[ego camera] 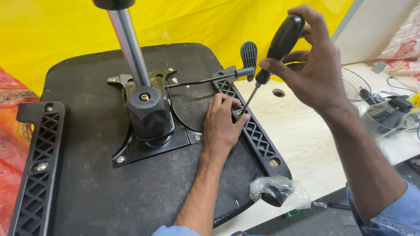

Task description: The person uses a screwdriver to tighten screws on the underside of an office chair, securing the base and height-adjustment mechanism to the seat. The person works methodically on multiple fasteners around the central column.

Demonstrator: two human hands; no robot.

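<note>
Two hands are at work: the left hand (222, 126) lies flat and the right hand (314, 65) is raised above it. One screwdriver (280, 46) sits in the right hand. Two black lattice armrest brackets show, one (256, 131) under the left hand's fingers and one (37, 170) far to its left. One chrome column (129, 46) rises left of both hands. One plastic bag (280, 190) lies below them.
</note>
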